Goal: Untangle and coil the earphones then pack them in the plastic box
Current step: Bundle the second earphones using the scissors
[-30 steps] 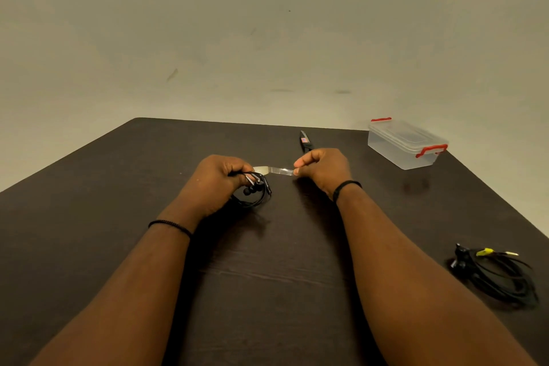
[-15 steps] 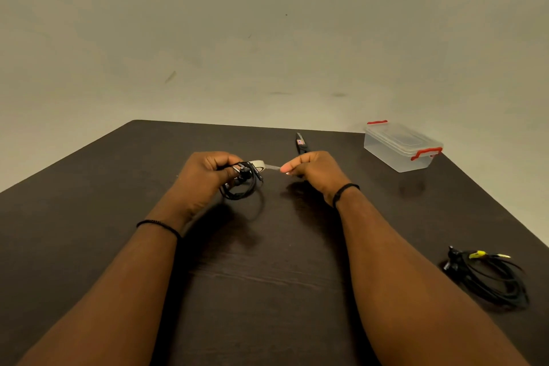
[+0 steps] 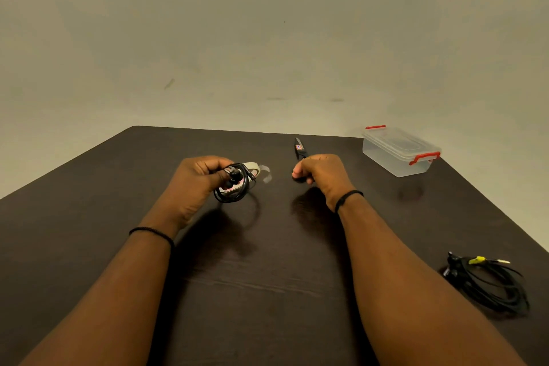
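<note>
left hand (image 3: 196, 184): fingers curled round coiled black earphones (image 3: 234, 187) plus a roll of clear tape (image 3: 252, 169), held just above the dark wooden tabletop (image 3: 267, 291)
tape end (image 3: 266, 173): loose clear strip curling off the roll, toward right hand
right hand (image 3: 322, 175): fingers curled in, apart from strip; cannot tell if it holds anything
black knife (image 3: 300, 148): just beyond right hand
clear plastic box with red clips (image 3: 399, 151): lid on, far right of tabletop
second black cable bundle with yellow tag (image 3: 487, 282): near right edge
</note>
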